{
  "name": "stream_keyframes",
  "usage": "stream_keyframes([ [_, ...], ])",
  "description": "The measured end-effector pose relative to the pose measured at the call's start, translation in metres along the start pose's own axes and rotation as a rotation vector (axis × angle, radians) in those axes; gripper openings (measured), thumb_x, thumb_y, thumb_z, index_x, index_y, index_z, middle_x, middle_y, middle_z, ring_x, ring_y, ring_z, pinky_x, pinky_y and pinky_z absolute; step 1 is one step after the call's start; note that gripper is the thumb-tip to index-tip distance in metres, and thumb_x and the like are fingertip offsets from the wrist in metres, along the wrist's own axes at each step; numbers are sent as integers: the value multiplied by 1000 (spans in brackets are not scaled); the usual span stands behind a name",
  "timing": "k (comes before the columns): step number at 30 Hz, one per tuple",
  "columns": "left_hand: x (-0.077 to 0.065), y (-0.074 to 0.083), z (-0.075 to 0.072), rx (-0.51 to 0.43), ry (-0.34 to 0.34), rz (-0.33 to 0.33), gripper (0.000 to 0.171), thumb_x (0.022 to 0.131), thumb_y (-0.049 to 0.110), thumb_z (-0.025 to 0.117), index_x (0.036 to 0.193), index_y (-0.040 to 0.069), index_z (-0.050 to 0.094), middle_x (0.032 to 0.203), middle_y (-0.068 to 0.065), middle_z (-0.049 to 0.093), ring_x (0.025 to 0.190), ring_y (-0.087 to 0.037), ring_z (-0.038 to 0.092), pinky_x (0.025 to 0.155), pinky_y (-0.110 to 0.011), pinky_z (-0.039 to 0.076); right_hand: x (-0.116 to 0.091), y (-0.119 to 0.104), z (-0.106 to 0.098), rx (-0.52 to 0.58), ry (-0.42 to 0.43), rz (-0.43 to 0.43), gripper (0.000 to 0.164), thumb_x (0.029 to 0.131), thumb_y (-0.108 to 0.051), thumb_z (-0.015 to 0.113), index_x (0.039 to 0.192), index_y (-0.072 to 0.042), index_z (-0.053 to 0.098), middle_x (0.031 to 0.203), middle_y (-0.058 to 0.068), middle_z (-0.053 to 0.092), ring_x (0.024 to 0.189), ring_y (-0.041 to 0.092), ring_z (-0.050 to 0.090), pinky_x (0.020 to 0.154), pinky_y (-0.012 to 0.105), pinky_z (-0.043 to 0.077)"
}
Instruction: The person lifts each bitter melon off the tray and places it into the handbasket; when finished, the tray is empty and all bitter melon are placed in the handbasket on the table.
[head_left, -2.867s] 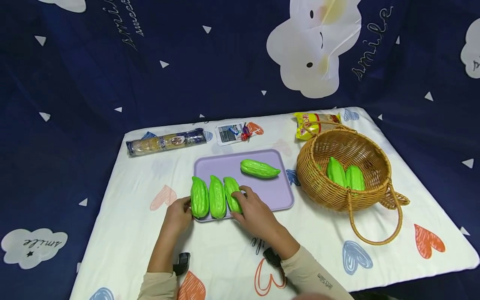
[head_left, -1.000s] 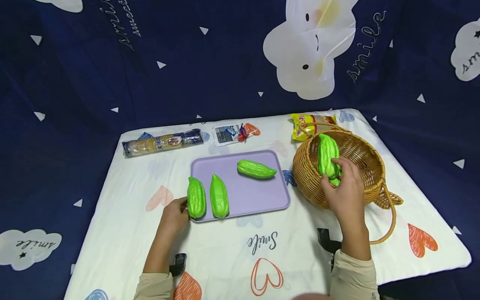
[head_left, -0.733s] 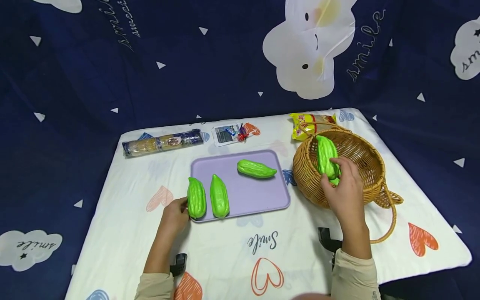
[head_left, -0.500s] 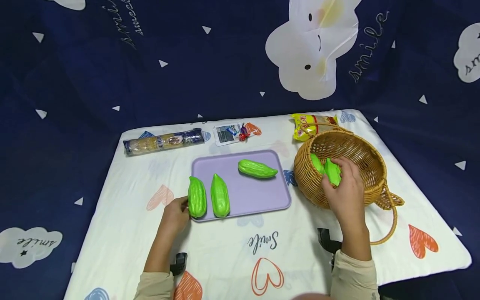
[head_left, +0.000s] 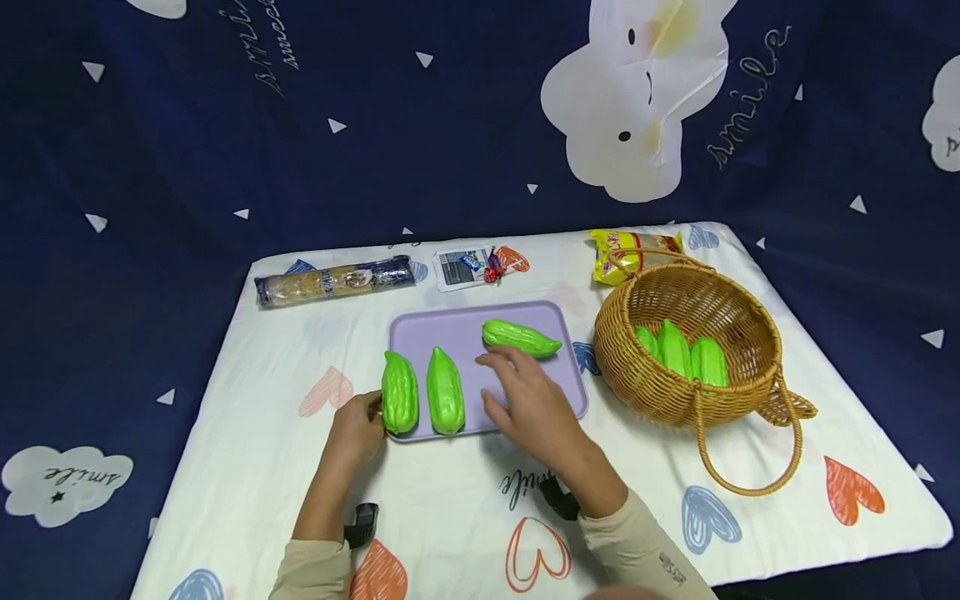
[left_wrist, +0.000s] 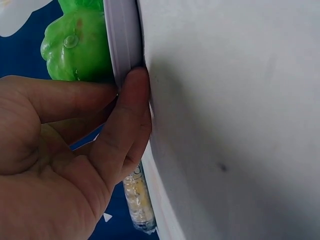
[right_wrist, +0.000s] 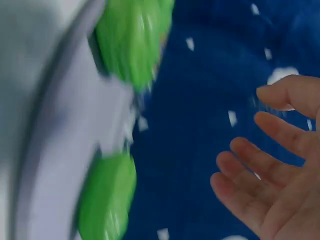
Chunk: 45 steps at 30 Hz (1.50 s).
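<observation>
- Left hand [head_left: 360, 423]: lower centre-left, fingers pinching lilac tray [head_left: 525, 375] corner.
- Right hand [head_left: 528, 400]: frame centre, fingers spread, released, above tray, near lone gourd [head_left: 520, 337].

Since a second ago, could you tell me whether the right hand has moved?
Yes. The right hand left the basket and now hovers open over the purple tray.

The person wore a long-sleeved top in a pale beige, its cuffs ending at the wrists. The right sleeve [head_left: 637, 554] carried a small line of dark lettering near the forearm, too small to read. A small black device was strapped under each wrist, one below the left hand [head_left: 358, 429] and one below the right hand [head_left: 534, 408]. Both hands were bare, without rings or gloves.
</observation>
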<state>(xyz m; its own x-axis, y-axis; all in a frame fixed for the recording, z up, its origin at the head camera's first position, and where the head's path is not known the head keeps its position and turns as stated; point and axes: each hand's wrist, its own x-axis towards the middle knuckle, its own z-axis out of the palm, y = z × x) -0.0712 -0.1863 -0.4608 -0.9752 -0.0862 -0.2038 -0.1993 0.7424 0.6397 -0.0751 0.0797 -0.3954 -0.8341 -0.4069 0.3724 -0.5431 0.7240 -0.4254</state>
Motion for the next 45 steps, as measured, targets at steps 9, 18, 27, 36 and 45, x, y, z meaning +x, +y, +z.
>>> stream_keyframes([
  [9,2,1,1,-3,13,5,41,88,-4,48,128,-9,57,107,-21,67,98,-34,62,84,-47,50,14,-20,51,-90,-230,-71,49,90,-29,67,136,-19,54,140,14,49,120,30,55,86,43,54],
  [18,1,1,1,-1,13,-3,40,89,-4,49,128,-9,57,106,-20,67,97,-33,62,83,-47,50,12,-18,67,-65,-362,8,47,92,-34,64,138,-24,55,148,14,40,122,31,53,83,46,54],
  [27,0,3,0,6,-3,-16,41,89,-3,49,129,-9,56,108,-19,66,98,-32,61,82,-46,49,14,-16,70,-20,-349,10,39,88,-22,71,124,-15,59,143,20,41,106,34,61,85,42,53],
  [36,-1,1,2,20,27,6,41,86,-5,49,127,-8,59,103,-16,68,96,-31,61,82,-47,49,9,-16,52,-1,-289,20,37,87,-22,70,122,-15,61,143,17,43,109,33,60,88,43,52],
  [45,-2,0,2,1,25,-6,41,88,-5,48,128,-8,57,108,-19,67,99,-32,62,84,-47,49,2,-5,-9,23,-54,58,40,84,-17,72,123,-15,61,149,13,40,123,34,52,85,46,54],
])
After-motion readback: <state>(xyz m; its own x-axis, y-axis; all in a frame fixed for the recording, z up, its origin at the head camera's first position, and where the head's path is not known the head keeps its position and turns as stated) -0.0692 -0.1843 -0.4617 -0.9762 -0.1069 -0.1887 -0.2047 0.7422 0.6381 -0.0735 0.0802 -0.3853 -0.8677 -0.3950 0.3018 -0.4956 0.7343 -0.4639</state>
